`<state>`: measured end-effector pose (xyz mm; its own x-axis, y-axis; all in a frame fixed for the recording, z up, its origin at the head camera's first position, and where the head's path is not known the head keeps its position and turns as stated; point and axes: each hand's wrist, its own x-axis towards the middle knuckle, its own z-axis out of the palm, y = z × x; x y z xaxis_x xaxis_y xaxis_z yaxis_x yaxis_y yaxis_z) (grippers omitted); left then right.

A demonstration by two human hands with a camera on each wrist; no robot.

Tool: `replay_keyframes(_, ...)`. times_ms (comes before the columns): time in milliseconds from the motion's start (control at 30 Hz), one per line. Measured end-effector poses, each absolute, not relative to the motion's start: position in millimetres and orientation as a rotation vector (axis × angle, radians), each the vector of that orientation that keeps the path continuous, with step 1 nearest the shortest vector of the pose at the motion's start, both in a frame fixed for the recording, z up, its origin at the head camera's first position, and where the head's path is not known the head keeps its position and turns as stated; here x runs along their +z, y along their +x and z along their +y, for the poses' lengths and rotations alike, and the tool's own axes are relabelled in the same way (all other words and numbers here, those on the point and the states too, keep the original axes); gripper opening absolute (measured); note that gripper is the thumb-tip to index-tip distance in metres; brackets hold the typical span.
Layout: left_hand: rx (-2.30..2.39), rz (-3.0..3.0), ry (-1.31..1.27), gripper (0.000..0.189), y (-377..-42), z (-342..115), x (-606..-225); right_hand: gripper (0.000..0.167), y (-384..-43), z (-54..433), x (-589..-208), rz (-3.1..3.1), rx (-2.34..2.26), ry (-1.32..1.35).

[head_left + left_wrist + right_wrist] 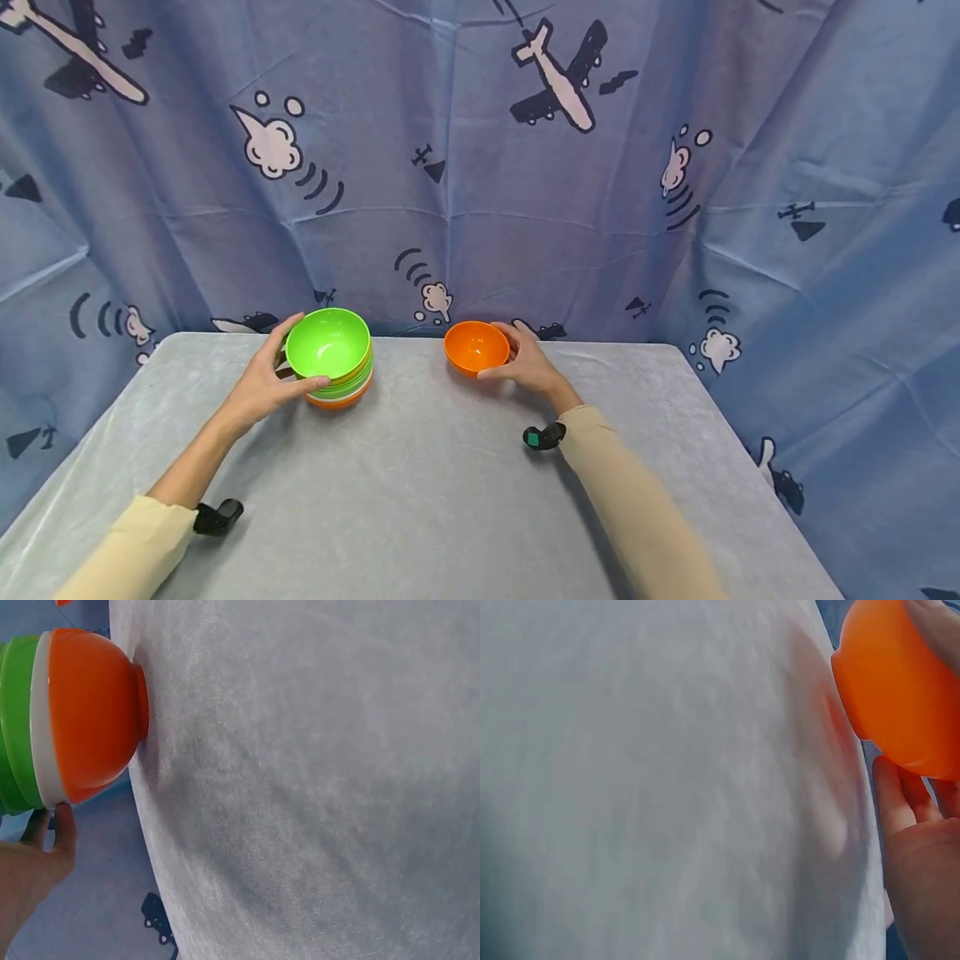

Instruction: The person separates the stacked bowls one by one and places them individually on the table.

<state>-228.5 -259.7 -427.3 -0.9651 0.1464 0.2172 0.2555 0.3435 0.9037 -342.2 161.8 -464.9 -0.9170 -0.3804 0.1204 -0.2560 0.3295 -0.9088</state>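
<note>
A stack of nested bowls stands at the back left of the table, a green bowl [328,343] on top. In the left wrist view an orange bowl [94,712] forms its base, below a white rim and green ones. My left hand [258,385] grips the stack from its left side, thumb across the front and fingers behind. To the right, my right hand [531,367] holds a single orange bowl [476,346] by its right side, thumb in front. In the right wrist view this bowl's foot is a little above the tabletop, with a shadow beneath.
A pale grey cloth covers the table [420,500]. Right behind its back edge hangs a blue curtain [480,183] printed with planes and clouds. Dark wrist cameras [217,517] are strapped on both wrists.
</note>
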Motion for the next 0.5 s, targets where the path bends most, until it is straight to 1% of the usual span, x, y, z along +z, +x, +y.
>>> replay_keyframes(200,-1.713,-2.486,-0.382,0.106,-226.7,-257.8,-425.2,0.093,-343.2,147.2,-467.8,2.43,-1.666,-0.517)
replay_keyframes(500,-1.736,-2.473,-0.394,0.107,-227.6,-258.9,-425.0,0.097,-346.2,143.2,-472.1,2.429,-1.645,-0.463)
